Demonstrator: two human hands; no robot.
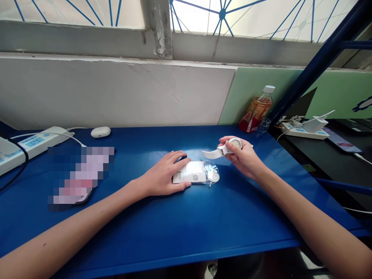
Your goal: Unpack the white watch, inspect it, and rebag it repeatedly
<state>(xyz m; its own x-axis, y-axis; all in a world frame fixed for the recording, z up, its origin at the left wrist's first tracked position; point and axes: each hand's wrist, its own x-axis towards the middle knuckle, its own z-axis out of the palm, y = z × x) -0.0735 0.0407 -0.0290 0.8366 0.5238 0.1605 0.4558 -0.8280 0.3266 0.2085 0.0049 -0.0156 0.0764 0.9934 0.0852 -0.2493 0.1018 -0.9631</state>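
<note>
My right hand point(242, 157) is closed around a white wristwatch point(229, 147); its round face sits at my fingertips and one white strap sticks out to the left, above the table. My left hand point(165, 174) lies with fingers stretched out, resting on the left end of a clear plastic bag point(197, 172) with a white label. The bag lies flat on the blue table point(186, 224), and a small round white part shows inside its right end.
A white earbud case point(100, 132) sits at the back left beside a white power strip point(31, 143) with cables. A phone lies at the left. A bottle of orange drink point(257, 110) stands at the back right, with another power strip point(305, 130) beyond the table edge.
</note>
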